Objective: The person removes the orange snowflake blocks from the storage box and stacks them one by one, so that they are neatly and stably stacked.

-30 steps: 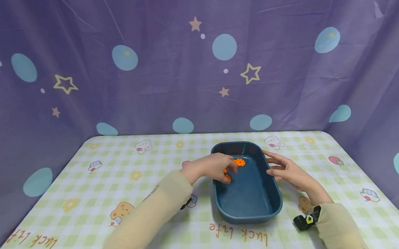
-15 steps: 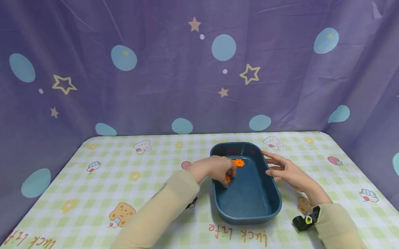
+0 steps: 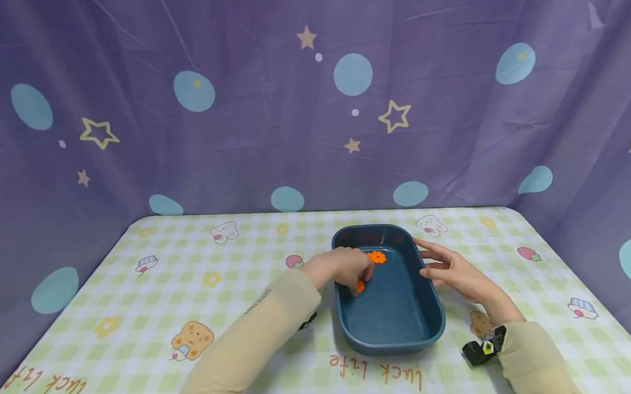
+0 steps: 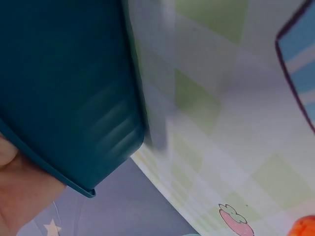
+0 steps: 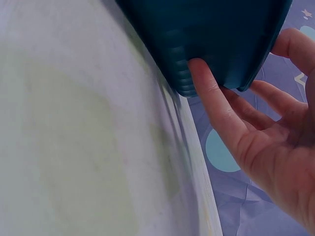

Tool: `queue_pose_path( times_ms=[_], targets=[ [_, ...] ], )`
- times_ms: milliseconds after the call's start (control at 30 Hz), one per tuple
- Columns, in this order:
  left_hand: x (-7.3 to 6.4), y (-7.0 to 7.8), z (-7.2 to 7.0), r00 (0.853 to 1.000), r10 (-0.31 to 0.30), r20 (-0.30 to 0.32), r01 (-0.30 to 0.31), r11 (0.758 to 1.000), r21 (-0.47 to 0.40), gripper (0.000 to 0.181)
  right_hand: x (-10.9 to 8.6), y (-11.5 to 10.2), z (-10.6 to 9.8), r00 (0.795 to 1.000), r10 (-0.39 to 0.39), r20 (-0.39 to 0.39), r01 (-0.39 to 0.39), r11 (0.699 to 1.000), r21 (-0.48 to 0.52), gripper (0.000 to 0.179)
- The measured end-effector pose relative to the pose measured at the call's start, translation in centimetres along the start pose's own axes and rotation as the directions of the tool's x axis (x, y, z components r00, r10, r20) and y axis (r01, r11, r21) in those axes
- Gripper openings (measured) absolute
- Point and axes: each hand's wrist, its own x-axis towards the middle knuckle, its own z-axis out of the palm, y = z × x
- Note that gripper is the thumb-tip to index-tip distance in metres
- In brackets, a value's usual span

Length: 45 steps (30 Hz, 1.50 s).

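Observation:
A dark blue rectangular tub [image 3: 396, 325] with rounded corners stands on the table. Over its left rim, my left hand [image 3: 342, 265] reaches in with bent fingers. Between thumb and fingers it pinches an orange flower-shaped piece [image 3: 361, 286], partly hidden by the hand. Another orange flower-shaped piece [image 3: 377, 257] lies on the tub floor just beyond the fingertips. My right hand [image 3: 458, 275] rests against the tub's right side, its fingers extended. The right wrist view shows a straight finger [image 5: 216, 96] touching the tub's outer wall [image 5: 216, 34].
A green-and-white checked cloth [image 3: 113, 370] with printed cartoons covers the table. At the left wrist view's bottom corner shows part of an orange thing [image 4: 304, 227]. A purple curtain [image 3: 256, 134] hangs behind the table and along both sides.
My left hand has sunk slightly into the tub and its fingers have drawn together; less orange shows beneath it. The right hand and the tub keep their places.

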Motion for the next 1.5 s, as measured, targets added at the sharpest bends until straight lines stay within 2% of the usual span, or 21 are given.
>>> queue_pose_path(
  times_ms=[333, 867, 1200, 1500],
  targets=[
    [-0.2, 0.0, 0.0, 1.000, 0.005, 0.015, -0.004, 0.998, -0.062, 0.024, 0.0, 0.1, 0.0, 1.000, -0.003, 0.014, 0.003, 1.000, 0.001, 0.067],
    [-0.5, -0.6, 0.3, 0.991, 0.086, -0.107, -0.099, 0.987, -0.130, 0.017, 0.1, 0.3, 0.0, 1.000, -0.005, 0.020, 0.005, 1.000, 0.003, 0.067],
    [-1.0, -0.7, 0.0, 0.972, 0.147, -0.182, -0.172, 0.976, -0.134, 0.015, 0.0, 0.3, 0.0, 1.000, -0.008, 0.016, 0.008, 1.000, -0.001, 0.067],
    [-2.6, -1.1, -0.6, 0.950, 0.183, -0.253, -0.226, 0.961, -0.156, 0.020, 0.0, 0.3, 0.0, 1.000, -0.009, 0.011, 0.009, 1.000, -0.002, 0.067]
  ],
)
